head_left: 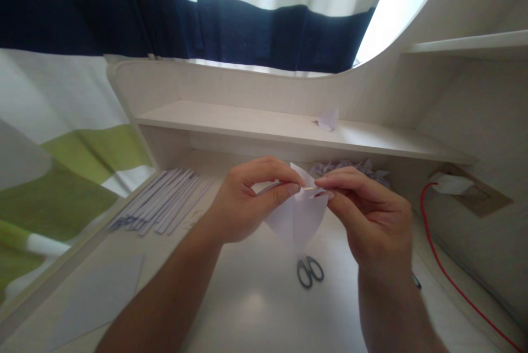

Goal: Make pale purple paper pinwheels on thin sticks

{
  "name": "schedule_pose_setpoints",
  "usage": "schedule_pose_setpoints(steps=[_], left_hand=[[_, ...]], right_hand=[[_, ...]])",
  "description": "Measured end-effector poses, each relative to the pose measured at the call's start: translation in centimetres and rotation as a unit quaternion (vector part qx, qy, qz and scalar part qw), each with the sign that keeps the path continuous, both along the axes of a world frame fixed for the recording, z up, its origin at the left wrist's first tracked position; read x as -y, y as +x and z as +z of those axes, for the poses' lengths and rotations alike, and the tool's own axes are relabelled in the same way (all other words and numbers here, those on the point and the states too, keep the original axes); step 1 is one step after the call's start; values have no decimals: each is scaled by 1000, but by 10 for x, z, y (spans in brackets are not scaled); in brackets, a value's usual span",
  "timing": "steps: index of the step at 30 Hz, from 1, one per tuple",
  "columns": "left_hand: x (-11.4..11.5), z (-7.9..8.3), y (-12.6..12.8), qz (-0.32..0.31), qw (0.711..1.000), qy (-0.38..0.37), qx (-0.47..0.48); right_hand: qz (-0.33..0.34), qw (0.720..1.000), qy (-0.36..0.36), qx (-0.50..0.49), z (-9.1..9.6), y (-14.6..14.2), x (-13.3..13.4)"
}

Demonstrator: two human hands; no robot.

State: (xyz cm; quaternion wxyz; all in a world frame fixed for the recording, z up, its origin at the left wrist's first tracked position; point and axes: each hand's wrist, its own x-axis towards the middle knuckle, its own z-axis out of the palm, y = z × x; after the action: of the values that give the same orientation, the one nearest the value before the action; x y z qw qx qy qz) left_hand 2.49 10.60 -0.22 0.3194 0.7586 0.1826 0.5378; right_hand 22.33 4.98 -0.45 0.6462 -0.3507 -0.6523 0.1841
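Observation:
Over the desk, my left hand [258, 193] pinches a sheet of folded white paper [295, 224] between thumb and fingers. The paper hangs down with a crease along its middle and one corner pointing up. My right hand [367, 210] is closed at the other side, its fingertips on a thin pale-yellow rubber band [309, 188] that stretches between the two hands across the paper's gathered part. Just below the paper lie scissors [310, 271] with dark handles, their blades hard to make out.
Several folded paper strips [165, 199] lie at the left, beside small tan bands [192, 220]. A flat paper sheet [99, 298] is at the front left. Folded paper pieces [371, 169] are heaped under the shelf [247, 122], which bears a folded paper [328, 120]. A red cable [437, 259] runs along the right.

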Motion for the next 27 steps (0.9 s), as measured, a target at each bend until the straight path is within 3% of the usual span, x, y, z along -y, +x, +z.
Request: schedule_pose_setpoints(steps=[27], left_hand=[[3, 2, 1, 7, 1000, -21, -5]], right_hand=[[-17, 1000, 3, 7, -3, -2, -1]])
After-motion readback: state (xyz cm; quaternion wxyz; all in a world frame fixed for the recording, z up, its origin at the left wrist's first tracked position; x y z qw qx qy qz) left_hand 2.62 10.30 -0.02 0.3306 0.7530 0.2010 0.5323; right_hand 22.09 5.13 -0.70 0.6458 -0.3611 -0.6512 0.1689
